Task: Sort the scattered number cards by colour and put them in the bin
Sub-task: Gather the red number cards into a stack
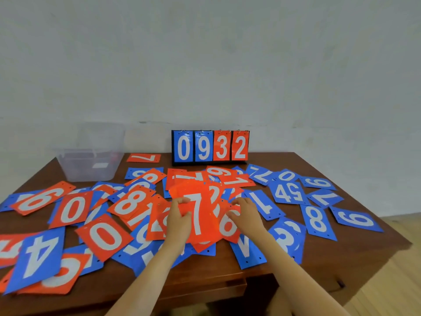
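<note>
Wood table (341,258) w/ scattered number cards (317,221), clear bin (91,165), scoreboard (209,147)

Glossy plastic cards (196,215), clear plastic bin (91,165), polished wooden table (319,258).

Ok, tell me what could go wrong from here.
1. The red stack in the left hand looks fanned and uneven, so cards might slip out as more are added.
2. The red 6 under the right hand overlaps blue cards. A blue one could ride along into the stack.
3. The bin sits at the far left corner, so carrying the stack there may brush loose cards off the table.
</note>
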The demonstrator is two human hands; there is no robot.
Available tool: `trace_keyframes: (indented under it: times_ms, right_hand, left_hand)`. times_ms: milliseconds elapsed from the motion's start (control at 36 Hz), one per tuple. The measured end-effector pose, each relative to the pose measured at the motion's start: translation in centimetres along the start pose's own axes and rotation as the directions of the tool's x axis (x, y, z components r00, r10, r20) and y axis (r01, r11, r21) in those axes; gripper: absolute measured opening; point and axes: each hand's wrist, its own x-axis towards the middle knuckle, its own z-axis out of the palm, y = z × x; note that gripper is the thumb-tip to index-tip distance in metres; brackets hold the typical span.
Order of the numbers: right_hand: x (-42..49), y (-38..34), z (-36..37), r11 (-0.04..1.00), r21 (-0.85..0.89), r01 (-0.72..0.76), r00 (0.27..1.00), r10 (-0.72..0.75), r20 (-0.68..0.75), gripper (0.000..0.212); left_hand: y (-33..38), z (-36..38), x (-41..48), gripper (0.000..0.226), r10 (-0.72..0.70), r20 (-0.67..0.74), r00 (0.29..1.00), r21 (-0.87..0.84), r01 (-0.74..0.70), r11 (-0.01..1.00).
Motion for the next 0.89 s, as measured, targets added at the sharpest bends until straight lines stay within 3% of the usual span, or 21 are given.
trace_keyframes:
  times_ms: [250, 361, 472, 583, 722, 889]
  right_hand:
    - [9.6, 0.3, -1.1, 0.973, -0.214, -0.086, 0.986, 0.114, 0.125, 0.061]
    - [16.2, 3.1, 0.5, 0.942, -0.33, -0.059, 0.968, 0.135, 0.213, 0.05]
    - [17.1, 2.3, -0.6, 0.883, -0.465, 0.065, 0.924, 0.123, 0.361, 0.077]
    - [18.7, 3.3, -0.6, 0.882, -0.457, 0.12, 0.907, 0.089, 0.411, 0.086]
    - [19.3, 3.5, -0.3, 0.863, -0.474, 0.176, 0.861, 0.099, 0.499, 0.074]
    - [18.2, 3.8, 0.1, 0.767, -0.54, 0.348, 0.867, -0.044, 0.496, 0.047]
  left_hand:
    - [0.8, 3.4, 5.1, 0.039, -0.136, 0.062, 0.989, -0.04, 0.139, 0.99]
    - [1.0, 5.1, 8.2, 0.042, -0.165, 0.083, 0.983, -0.016, 0.167, 0.986]
    - [1.0, 5.9, 10.7, 0.04, -0.168, 0.082, 0.982, 0.011, 0.168, 0.986]
    - [0.8, 6.5, 12.0, 0.038, -0.169, 0.076, 0.983, 0.015, 0.169, 0.986]
    - [0.6, 6.7, 12.2, 0.037, -0.176, 0.073, 0.982, 0.012, 0.176, 0.984]
    - [0.8, 6.4, 11.6, 0.036, -0.194, 0.092, 0.977, -0.002, 0.195, 0.981]
